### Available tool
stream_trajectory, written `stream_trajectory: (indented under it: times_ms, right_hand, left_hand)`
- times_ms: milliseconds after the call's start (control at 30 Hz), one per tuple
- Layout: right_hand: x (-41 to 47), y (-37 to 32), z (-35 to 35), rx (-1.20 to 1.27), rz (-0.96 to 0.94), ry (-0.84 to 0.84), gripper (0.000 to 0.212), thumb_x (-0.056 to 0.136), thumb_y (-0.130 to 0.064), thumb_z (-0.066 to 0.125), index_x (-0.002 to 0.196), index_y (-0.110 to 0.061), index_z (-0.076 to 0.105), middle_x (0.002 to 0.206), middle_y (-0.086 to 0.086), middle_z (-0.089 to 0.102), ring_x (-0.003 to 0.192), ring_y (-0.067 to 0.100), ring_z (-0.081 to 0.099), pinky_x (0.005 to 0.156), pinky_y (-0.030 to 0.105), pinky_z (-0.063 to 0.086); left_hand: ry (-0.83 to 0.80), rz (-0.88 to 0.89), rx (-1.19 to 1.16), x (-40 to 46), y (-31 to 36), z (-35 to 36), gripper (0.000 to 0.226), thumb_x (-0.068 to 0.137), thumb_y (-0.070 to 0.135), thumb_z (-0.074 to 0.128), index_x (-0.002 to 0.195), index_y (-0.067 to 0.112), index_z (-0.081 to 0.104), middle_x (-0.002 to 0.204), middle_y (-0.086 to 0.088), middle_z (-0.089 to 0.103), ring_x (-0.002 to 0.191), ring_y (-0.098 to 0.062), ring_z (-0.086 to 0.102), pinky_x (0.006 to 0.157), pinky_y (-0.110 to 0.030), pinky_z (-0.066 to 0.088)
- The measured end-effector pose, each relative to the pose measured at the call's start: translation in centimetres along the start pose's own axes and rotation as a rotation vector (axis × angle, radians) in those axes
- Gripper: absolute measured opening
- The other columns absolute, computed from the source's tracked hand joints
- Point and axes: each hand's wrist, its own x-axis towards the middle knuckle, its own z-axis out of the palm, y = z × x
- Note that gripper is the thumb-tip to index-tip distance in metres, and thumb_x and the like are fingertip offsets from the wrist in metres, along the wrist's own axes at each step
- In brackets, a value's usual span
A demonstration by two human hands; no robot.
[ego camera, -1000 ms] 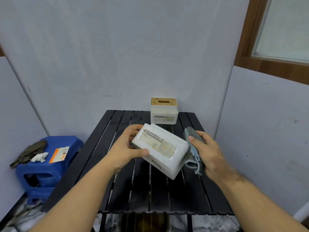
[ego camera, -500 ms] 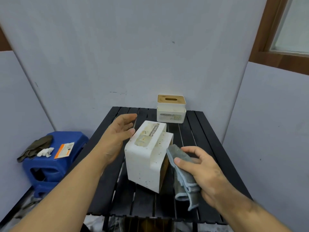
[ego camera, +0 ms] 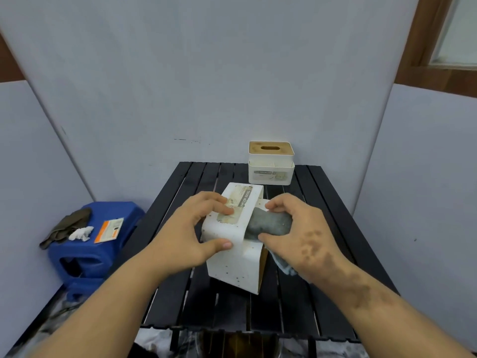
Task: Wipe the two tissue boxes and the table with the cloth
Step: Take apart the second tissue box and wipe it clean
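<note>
A white tissue box (ego camera: 233,263), speckled with dark spots, stands tipped on its side in the middle of the black slatted table (ego camera: 320,301). My left hand (ego camera: 185,239) grips its left side, thumb on the near edge and fingers on the labelled face. My right hand (ego camera: 296,236) presses a bunched grey cloth (ego camera: 268,224) against the box's right ledge. The second tissue box (ego camera: 271,164), white with a wooden slotted lid, stands upright at the table's far edge, apart from both hands.
Grey partition walls close in the table at the back and right. A blue plastic stool (ego camera: 95,249) stands on the floor to the left, carrying a dark rag, a white crumpled tissue and an orange card. A wooden window frame (ego camera: 423,47) is at the upper right.
The box has gone from held tilted in the air to standing on the table. My left hand let go, then gripped it again. My right hand brought the cloth onto the box's right side.
</note>
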Motion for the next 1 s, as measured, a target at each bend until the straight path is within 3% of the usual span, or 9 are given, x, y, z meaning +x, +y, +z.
stream_trajectory:
  times_ms: [67,133,300,467,633,733,800,900,1000]
  right_hand:
    - [-0.3,-0.2,-0.2,0.013,-0.056,-0.126,0.049,0.067,-0.019,0.088,0.102,-0.036,0.058,0.105,-0.019,0.068,0.098,-0.002,0.061,0.081,0.011,0.052]
    - [-0.3,-0.4,-0.9,0.031,-0.068,-0.235,0.048,0.066,-0.019,0.089,0.098,-0.035,0.057,0.101,-0.018,0.071,0.095,-0.007,0.062,0.074,0.007,0.05]
    - [1.0,0.1,-0.4,0.04,-0.028,-0.024,0.047,0.067,-0.014,0.088,0.09,-0.031,0.051,0.093,-0.009,0.07,0.083,0.012,0.069,0.064,0.023,0.059]
    - [0.4,0.0,-1.2,0.035,-0.068,-0.193,0.044,0.067,-0.013,0.088,0.086,-0.028,0.051,0.084,-0.004,0.074,0.076,0.009,0.07,0.066,0.026,0.06]
    - [0.5,0.2,-0.5,0.054,-0.045,-0.042,0.043,0.069,-0.011,0.086,0.085,-0.03,0.051,0.09,-0.002,0.071,0.068,0.016,0.07,0.056,0.03,0.061]
    - [0.1,0.2,-0.6,0.074,-0.052,-0.171,0.046,0.068,-0.011,0.089,0.088,-0.029,0.052,0.093,-0.003,0.075,0.084,0.014,0.072,0.071,0.034,0.062]
    - [0.5,0.6,-2.1,0.083,-0.017,-0.249,0.046,0.068,-0.009,0.09,0.092,-0.022,0.053,0.089,-0.002,0.077,0.08,0.013,0.074,0.07,0.031,0.062]
    - [0.8,0.6,-2.1,0.046,-0.026,-0.12,0.044,0.069,-0.008,0.088,0.09,-0.022,0.051,0.083,-0.004,0.075,0.07,0.009,0.072,0.061,0.024,0.059]
    - [0.4,0.5,-0.4,0.059,-0.06,-0.042,0.043,0.071,-0.007,0.085,0.087,-0.024,0.048,0.089,-0.006,0.075,0.077,0.012,0.071,0.066,0.031,0.062]
  left_hand:
    - [0.023,0.0,-0.019,0.0,-0.3,0.1,0.048,0.065,0.05,0.079,0.11,0.039,0.068,0.133,0.025,0.053,0.13,-0.001,0.049,0.101,-0.03,0.048]
    - [0.029,-0.01,-0.06,0.1,-0.4,0.2,0.047,0.064,0.047,0.081,0.108,0.036,0.07,0.133,0.023,0.055,0.13,-0.003,0.05,0.102,-0.03,0.047]
    - [0.033,-0.019,-0.061,0.2,0.2,1.0,0.042,0.068,0.035,0.086,0.107,0.032,0.07,0.133,0.022,0.054,0.131,-0.002,0.049,0.107,-0.032,0.044]
    - [0.063,-0.006,-0.042,-0.2,0.4,1.5,0.043,0.069,0.032,0.081,0.109,0.028,0.069,0.135,0.02,0.054,0.13,0.001,0.048,0.11,-0.032,0.042]
    - [0.084,-0.031,-0.062,-0.5,0.9,1.9,0.043,0.069,0.033,0.081,0.109,0.032,0.067,0.138,0.015,0.053,0.134,-0.002,0.046,0.113,-0.035,0.041]
    - [0.106,-0.032,-0.049,-0.6,1.0,2.0,0.042,0.068,0.03,0.08,0.108,0.031,0.067,0.137,0.013,0.054,0.132,-0.007,0.049,0.112,-0.04,0.042]
    - [0.105,-0.04,-0.049,-0.7,1.2,2.3,0.042,0.069,0.031,0.08,0.109,0.028,0.068,0.138,0.012,0.053,0.133,-0.008,0.048,0.112,-0.041,0.042]
    - [0.098,-0.038,-0.052,-0.7,1.6,2.8,0.044,0.07,0.032,0.08,0.111,0.024,0.068,0.137,0.011,0.052,0.133,-0.011,0.048,0.11,-0.041,0.044]
    - [0.113,-0.027,-0.03,-0.5,1.7,2.9,0.041,0.069,0.029,0.079,0.108,0.02,0.068,0.132,0.013,0.053,0.128,-0.008,0.051,0.107,-0.035,0.045]
